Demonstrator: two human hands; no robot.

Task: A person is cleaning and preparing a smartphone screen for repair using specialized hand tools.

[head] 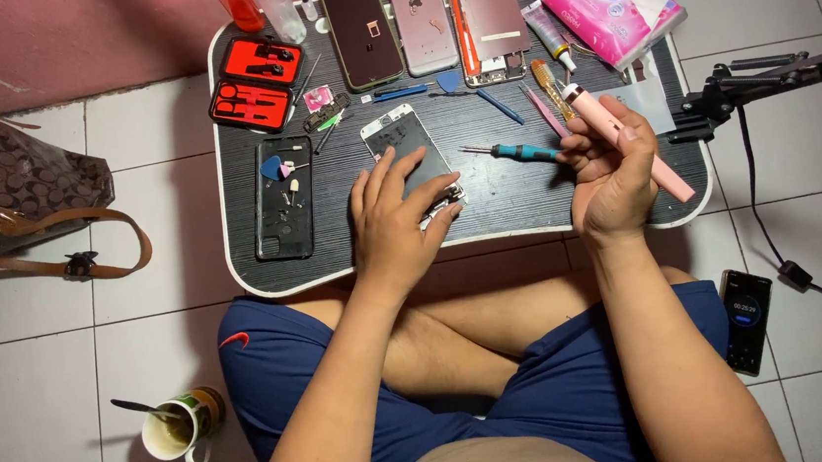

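White floor tiles under a low black lap table (488, 209), pink wall behind; head view: left hand (399, 224) lies flat, fingers spread, pressing on an opened white phone (403, 138) mid-table, while right hand (614, 169) is clenched round a pink pen-shaped tool (642, 153) held just above the table's right side, a teal screwdriver (523, 152) lying between them. Judging by the separated screens (491, 16), dark phone (363, 32) and red tool kit (254, 81) laid out along the back, disassembly looks well under way, reassembly not yet started.

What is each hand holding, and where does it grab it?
The right hand grips a long pink pen-shaped tool around its upper part. The left hand presses flat on a white-framed phone, not gripping.
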